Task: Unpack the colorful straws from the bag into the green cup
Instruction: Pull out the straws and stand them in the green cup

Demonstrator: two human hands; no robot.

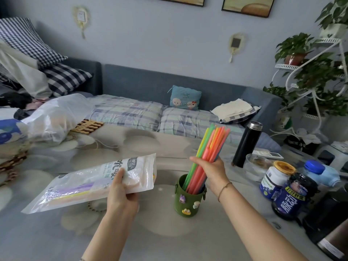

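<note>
The right hand (211,169) is wrapped around a thick bundle of long neon plastic straws (213,144) in green, yellow, orange and pink. The fingers curl around the middle of the bundle. The straws' lower ends sit inside the dark green cylindrical cup (185,204), which has little cartoon figures stuck on its side, and their tops lean up and to the right. Whether the tips reach the cup's bottom can't be told from here. The cup stands upright on the counter (150,234), which is covered in a pale flower-print cloth, between the two forearms.

Over on the other side, the left hand (121,192) grips a clear plastic zip bag with printed lettering (84,183). The thumb is on top and the fingers are underneath, near the bag's right end. The bag is held off the counter just left of the cup, sloping down to the left. Pale purple and yellow straws show through it.

Off to the right, a tall black flask with a silver rim (247,144) stands on the counter. Near it are a clear glass bowl (254,166) and a cluster of blue-labelled bottles (290,198).
</note>
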